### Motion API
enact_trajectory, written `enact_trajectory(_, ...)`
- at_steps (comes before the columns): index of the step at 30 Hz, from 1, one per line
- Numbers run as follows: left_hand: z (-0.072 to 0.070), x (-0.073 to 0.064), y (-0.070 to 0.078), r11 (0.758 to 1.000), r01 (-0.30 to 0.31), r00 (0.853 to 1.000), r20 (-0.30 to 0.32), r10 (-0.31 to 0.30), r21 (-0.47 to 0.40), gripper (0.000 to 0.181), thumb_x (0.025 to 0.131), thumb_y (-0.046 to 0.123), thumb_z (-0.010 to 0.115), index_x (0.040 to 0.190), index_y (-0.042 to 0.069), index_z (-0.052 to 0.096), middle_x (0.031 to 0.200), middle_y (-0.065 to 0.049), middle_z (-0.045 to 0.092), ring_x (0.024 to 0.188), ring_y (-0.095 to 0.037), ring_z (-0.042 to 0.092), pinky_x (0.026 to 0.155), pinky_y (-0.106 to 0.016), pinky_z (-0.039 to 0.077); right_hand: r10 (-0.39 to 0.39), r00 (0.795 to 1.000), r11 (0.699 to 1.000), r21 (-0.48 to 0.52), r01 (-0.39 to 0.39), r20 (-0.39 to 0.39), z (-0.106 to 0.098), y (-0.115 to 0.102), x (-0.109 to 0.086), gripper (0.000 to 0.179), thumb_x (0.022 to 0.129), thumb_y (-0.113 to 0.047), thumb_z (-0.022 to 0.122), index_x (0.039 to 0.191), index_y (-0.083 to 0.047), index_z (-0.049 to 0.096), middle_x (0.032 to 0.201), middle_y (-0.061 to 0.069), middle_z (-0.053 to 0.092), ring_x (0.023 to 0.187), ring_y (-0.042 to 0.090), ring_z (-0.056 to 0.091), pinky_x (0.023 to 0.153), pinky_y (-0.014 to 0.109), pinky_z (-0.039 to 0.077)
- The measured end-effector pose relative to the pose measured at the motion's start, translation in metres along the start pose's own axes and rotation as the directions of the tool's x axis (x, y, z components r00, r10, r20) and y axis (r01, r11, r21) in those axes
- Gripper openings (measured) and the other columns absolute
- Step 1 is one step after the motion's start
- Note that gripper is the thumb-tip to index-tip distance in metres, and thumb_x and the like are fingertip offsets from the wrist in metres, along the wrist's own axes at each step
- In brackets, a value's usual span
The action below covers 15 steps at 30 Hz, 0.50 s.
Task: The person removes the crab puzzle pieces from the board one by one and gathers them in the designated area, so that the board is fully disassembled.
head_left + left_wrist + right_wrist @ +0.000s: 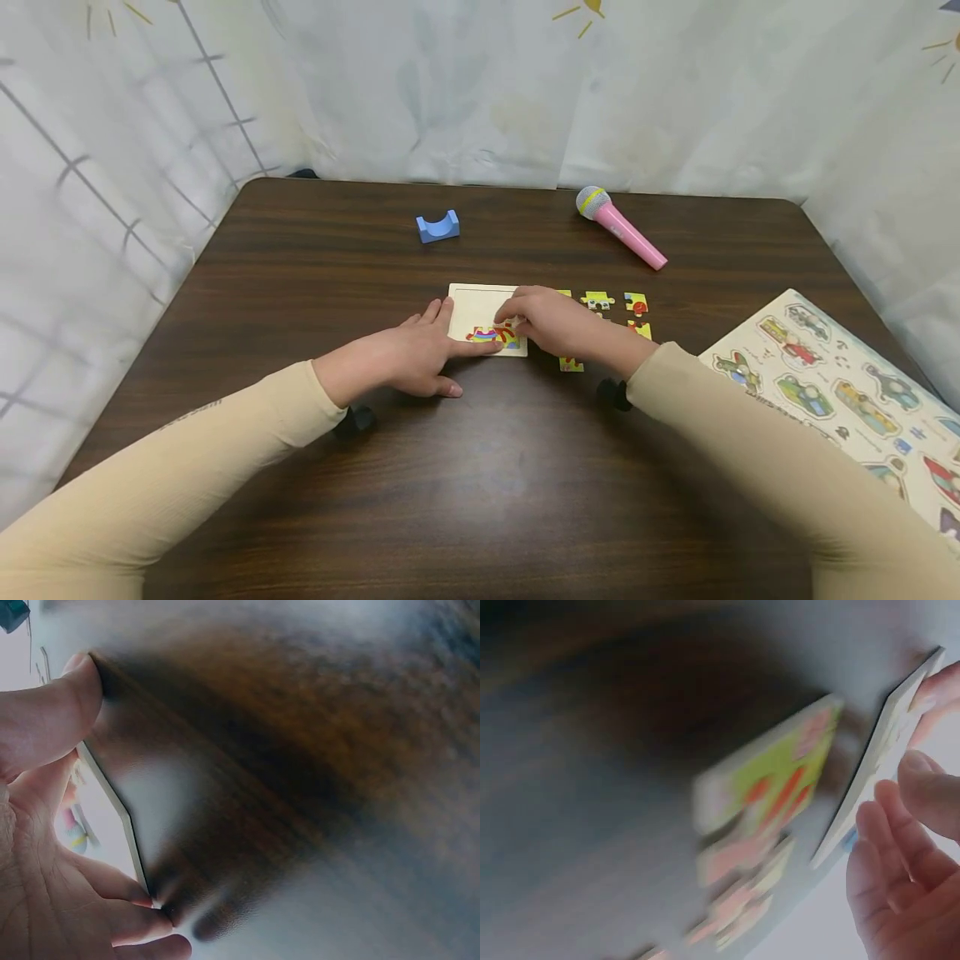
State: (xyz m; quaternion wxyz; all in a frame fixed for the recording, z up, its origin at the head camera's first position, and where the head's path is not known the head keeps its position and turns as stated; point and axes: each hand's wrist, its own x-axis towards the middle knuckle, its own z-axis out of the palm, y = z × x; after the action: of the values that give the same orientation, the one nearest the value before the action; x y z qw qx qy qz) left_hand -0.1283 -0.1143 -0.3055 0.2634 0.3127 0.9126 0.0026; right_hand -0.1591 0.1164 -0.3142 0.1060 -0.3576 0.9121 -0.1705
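A pale wooden puzzle tray point(472, 304) lies in the middle of the table, with colourful jigsaw pieces point(483, 335) along its near side. My left hand point(412, 354) rests at the tray's left edge, its index finger stretched over the pieces; the left wrist view shows the tray's edge point(127, 814) beside the fingers. Over the tray's right part, my right hand point(555, 321) bends its fingers and thumb around a red-patterned puzzle piece point(507, 333), which the fingers partly hide. In the right wrist view its thumb and fingers point(922, 787) come together above the tray.
Loose yellow and red puzzle pieces point(597, 300) lie right of the tray, some behind my right hand. Farther back are a blue curved block point(438, 227) and a pink toy microphone point(630, 233). A large picture board point(795, 367) covers the table's right side, under my right sleeve.
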Motion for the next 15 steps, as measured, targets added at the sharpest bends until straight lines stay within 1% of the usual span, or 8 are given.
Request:
enact_trajectory(2, 0.000, 0.001, 0.000, 1.000, -0.001, 1.000, 0.005, 0.001, -0.002, 0.077, 0.096, 0.044, 0.070, 0.159, 0.049, 0.025, 0.165, -0.038, -0.004, 0.156, -0.053, 0.005, 0.123, -0.061, 0.024, -0.030, 0.999, 0.999, -0.025, 0.030, 0.019, 0.002, -0.003, 0.007, 0.027, 0.095, 0.002, 0.066, 0.119, -0.008, 0.075, 0.117, 0.010, 0.072, 0.111, 0.026, 0.064, 0.099, 0.040, 0.053)
enact_trajectory(6, 0.000, 0.001, 0.000, 1.000, -0.007, 1.000, 0.005, 0.007, 0.001, 0.077, 0.096, 0.044, 0.070, 0.159, 0.048, 0.026, 0.165, -0.038, -0.003, 0.156, -0.053, 0.005, 0.123, -0.061, 0.024, -0.083, 0.996, 0.994, -0.061, 0.086, 0.038, 0.006, -0.006, 0.016, 0.030, 0.095, 0.003, 0.067, 0.120, -0.010, 0.076, 0.112, 0.010, 0.072, 0.103, 0.026, 0.064, 0.092, 0.038, 0.055)
enact_trajectory(8, -0.001, 0.000, 0.001, 1.000, -0.010, 1.000, 0.003, 0.010, 0.002, 0.077, 0.096, 0.044, 0.070, 0.159, 0.048, 0.027, 0.165, -0.039, -0.003, 0.155, -0.054, 0.005, 0.123, -0.062, 0.024, -0.083, 0.996, 0.994, -0.066, 0.086, 0.043, 0.006, -0.006, 0.018, 0.031, 0.094, 0.003, 0.068, 0.120, -0.012, 0.076, 0.112, 0.009, 0.071, 0.102, 0.025, 0.063, 0.090, 0.037, 0.055)
enact_trajectory(11, -0.001, 0.000, 0.002, 1.000, -0.006, 1.000, -0.006, 0.006, 0.006, 0.077, 0.096, 0.044, 0.071, 0.159, 0.047, 0.028, 0.165, -0.038, -0.003, 0.155, -0.054, 0.005, 0.123, -0.062, 0.023, -0.075, 0.996, 0.995, -0.064, 0.078, 0.049, 0.006, -0.006, 0.019, 0.031, 0.094, 0.002, 0.069, 0.120, -0.012, 0.076, 0.112, 0.009, 0.071, 0.102, 0.025, 0.063, 0.091, 0.037, 0.055)
enact_trajectory(15, -0.001, -0.001, 0.004, 0.999, -0.004, 1.000, -0.021, 0.005, 0.036, 0.077, 0.095, 0.043, 0.072, 0.159, 0.047, 0.029, 0.165, -0.038, 0.002, 0.155, -0.054, 0.008, 0.123, -0.062, 0.023, -0.062, 0.996, 0.996, -0.056, 0.065, 0.057, 0.006, -0.005, 0.020, 0.030, 0.094, 0.000, 0.070, 0.121, -0.012, 0.076, 0.114, 0.009, 0.071, 0.104, 0.025, 0.063, 0.093, 0.037, 0.055)
